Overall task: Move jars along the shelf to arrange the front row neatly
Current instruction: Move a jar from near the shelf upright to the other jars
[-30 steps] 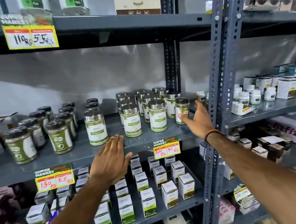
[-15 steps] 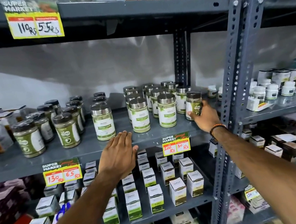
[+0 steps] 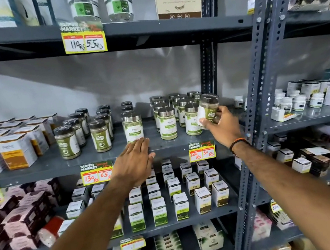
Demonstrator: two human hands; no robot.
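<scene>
Dark-lidded jar (image 3: 209, 109) is pinched, tilted, by right hand (image 3: 222, 126) at row's right end; gap lies left, nearer left hand (image 3: 134, 163), spread flat on shelf edge (image 3: 38, 168)

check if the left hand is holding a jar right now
No, the left hand lies flat and open on the shelf edge; only the right hand grips a jar.

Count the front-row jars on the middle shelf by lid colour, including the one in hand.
Dark-lid jars: 3, one of them held in the right hand
Silver-lid jars: 3
Total: 6
</scene>
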